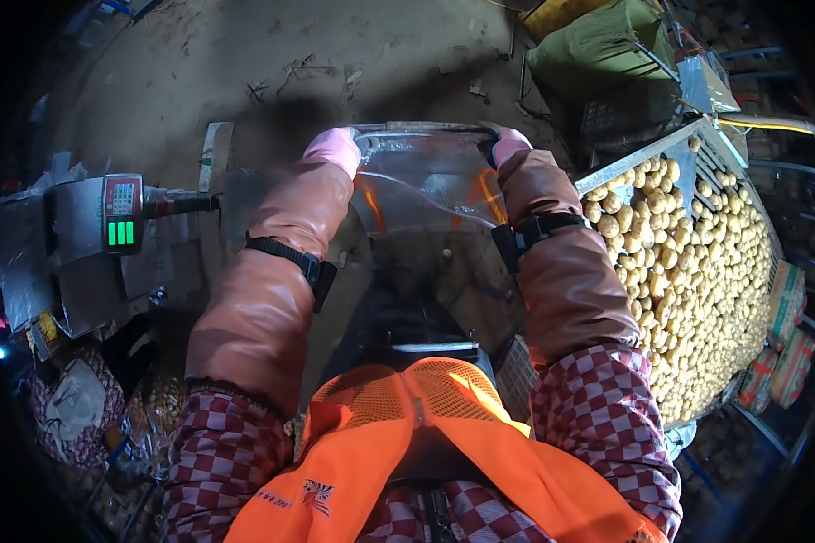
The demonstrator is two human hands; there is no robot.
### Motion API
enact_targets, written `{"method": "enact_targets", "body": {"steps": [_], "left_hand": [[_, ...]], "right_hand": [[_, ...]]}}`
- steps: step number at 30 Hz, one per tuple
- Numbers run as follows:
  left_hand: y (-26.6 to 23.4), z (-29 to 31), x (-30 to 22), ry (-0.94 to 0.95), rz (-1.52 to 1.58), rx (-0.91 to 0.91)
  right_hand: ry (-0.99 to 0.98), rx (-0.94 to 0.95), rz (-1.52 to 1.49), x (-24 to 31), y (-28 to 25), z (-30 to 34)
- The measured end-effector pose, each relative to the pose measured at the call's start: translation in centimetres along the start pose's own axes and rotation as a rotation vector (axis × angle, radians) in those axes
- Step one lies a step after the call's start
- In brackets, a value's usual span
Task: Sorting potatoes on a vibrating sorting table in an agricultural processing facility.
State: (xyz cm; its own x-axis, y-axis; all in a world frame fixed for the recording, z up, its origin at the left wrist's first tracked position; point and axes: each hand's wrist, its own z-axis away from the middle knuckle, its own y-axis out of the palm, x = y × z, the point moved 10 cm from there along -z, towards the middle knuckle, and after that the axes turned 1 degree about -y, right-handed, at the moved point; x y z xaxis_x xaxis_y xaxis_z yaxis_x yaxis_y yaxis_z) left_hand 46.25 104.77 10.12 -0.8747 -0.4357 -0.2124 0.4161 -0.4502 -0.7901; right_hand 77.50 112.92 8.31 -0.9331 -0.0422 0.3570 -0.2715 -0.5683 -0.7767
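Observation:
My left hand (335,150), in a pink glove, is closed on the left end of the far edge of a clear plastic bag (426,185). At the other end of that edge my right hand (510,146), also gloved in pink, grips it. Between them the plastic is stretched flat, with orange streaks showing on or through it near both sides. My fingertips are partly hidden behind the edge. Brown sleeve covers with black straps wrap both forearms.
A bin frame (638,156) heaped with potatoes (688,290) stands close on my right. Left is a scale display (123,214) with lit green digits. A green sack (598,54) lies far right; filled bags (792,366) flank the bin. Another person's patterned clothing (81,398) shows lower left.

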Motion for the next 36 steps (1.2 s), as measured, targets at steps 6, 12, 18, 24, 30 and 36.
{"method": "enact_targets", "body": {"steps": [6, 12, 18, 24, 30, 36], "left_hand": [[1.7, -2.6, 2.2, -0.001, 0.103, -0.156], [2.3, -2.1, 1.7, -0.007, 0.226, -0.03], [1.3, -1.3, 1.1, 0.005, 0.181, -0.091], [1.7, -0.9, 1.0, -0.1, 0.165, -0.14], [2.5, -2.4, -1.9, 0.031, -0.139, -0.051], [5.2, 1.1, 4.2, 0.062, -0.078, -0.042]], "right_hand": [[-0.037, -0.004, -0.033, 0.8, -0.4, -0.6], [0.008, 0.024, -0.02, 0.0, -0.6, 0.0], [-0.014, -0.007, 0.03, 0.8, -0.6, 0.5], [-0.051, -0.001, 0.044, 0.4, 0.8, -0.7], [0.022, -0.127, 0.072, 0.0, 1.2, -1.3], [-0.041, -0.546, 0.272, 7.1, -4.8, 9.0]]}}
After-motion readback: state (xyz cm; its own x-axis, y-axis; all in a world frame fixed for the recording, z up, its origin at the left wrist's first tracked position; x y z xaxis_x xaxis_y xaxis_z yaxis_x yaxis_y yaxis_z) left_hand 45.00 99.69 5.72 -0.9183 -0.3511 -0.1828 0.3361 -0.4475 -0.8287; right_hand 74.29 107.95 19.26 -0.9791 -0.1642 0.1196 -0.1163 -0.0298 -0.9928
